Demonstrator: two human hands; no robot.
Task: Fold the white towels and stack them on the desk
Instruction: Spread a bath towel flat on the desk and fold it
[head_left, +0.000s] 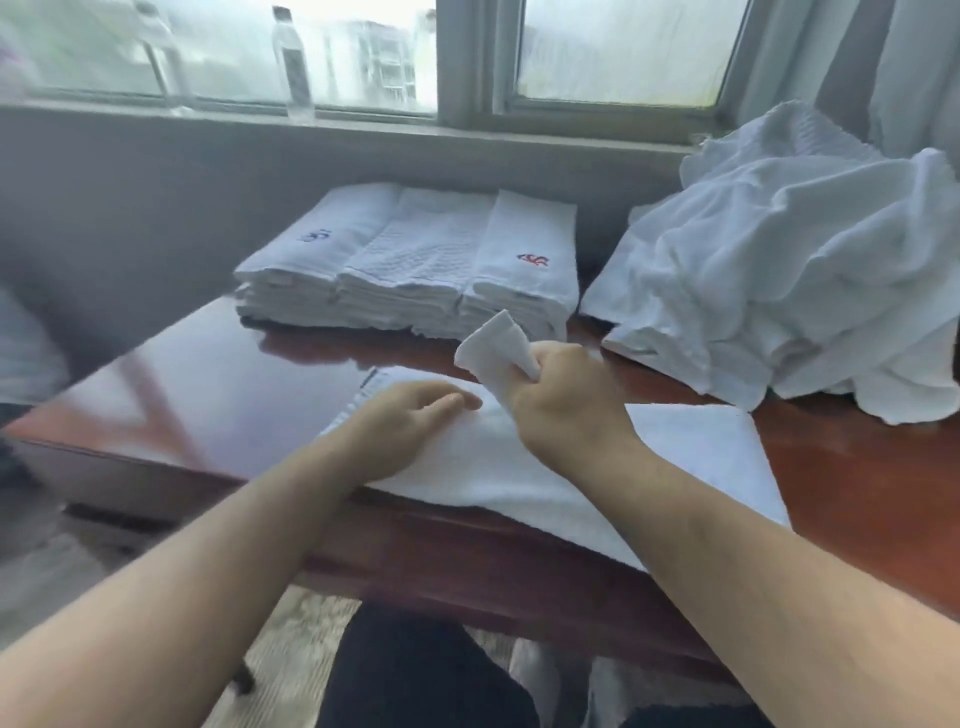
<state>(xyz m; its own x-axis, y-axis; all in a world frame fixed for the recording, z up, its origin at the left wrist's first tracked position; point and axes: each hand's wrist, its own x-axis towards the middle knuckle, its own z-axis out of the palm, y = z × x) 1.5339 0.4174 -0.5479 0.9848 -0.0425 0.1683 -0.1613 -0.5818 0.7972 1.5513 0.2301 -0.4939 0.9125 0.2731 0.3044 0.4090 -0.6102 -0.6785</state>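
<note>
A white towel (691, 457) lies spread flat on the reddish-brown desk (857, 483) in front of me. My right hand (563, 395) grips one corner of it, lifted above the cloth near the middle. My left hand (410, 421) rests flat on the towel's left part with fingers straight. Three stacks of folded white towels (415, 260) stand side by side at the back of the desk, one with a red mark, one with a blue mark. A heap of unfolded white towels (789, 270) lies at the back right.
A window sill behind the desk carries two clear bottles (293, 62). A grey wall runs below the sill, and grey curtains hang at the far right. My dark trouser legs (415, 675) show under the desk's near edge.
</note>
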